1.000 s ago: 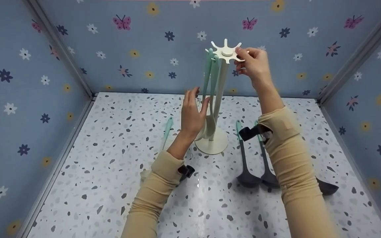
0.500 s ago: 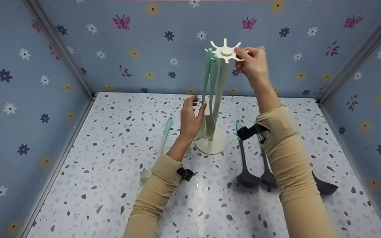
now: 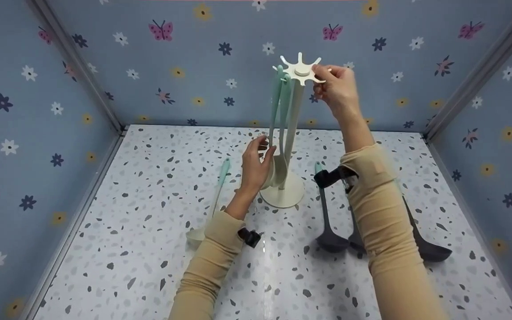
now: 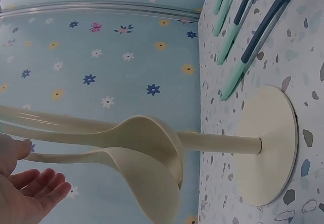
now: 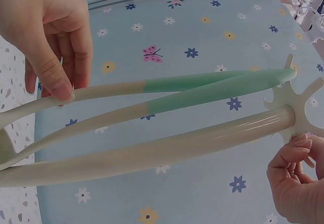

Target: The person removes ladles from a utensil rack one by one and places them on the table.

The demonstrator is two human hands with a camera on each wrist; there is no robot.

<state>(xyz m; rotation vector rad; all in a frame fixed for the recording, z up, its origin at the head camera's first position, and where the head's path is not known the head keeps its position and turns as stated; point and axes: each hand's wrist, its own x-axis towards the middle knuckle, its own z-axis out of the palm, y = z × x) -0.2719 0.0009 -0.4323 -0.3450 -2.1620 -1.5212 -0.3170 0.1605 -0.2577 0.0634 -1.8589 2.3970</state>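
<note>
A cream utensil stand [image 3: 295,118] with a spoked hook top and round base [image 4: 276,153] stands upright. Two cream ladles with mint handles hang side by side from its left hooks: a front ladle [image 3: 285,98] and an outer ladle [image 3: 274,104]. Their bowls overlap low beside the pole in the left wrist view. My right hand [image 3: 339,91] pinches a spoke at the right of the hook top. My left hand [image 3: 254,166] is beside the outer ladle, its thumb [image 5: 62,89] touching the lower handle. The other fingers [image 4: 38,183] are loosely bent and apart from the handle.
Right of the stand lie dark ladles with mint handles: one ladle [image 3: 332,240], another ladle [image 3: 356,240] partly under the right sleeve, and a third ladle [image 3: 431,251]. A cream utensil [image 3: 196,235] lies at left, partly behind the left sleeve. Flowered walls [image 3: 202,80] enclose the speckled table [image 3: 140,186].
My left hand has slid down along the hanging ladles, toward their bowls. My right hand keeps its pinch on the hook top. The head view has shifted slightly.
</note>
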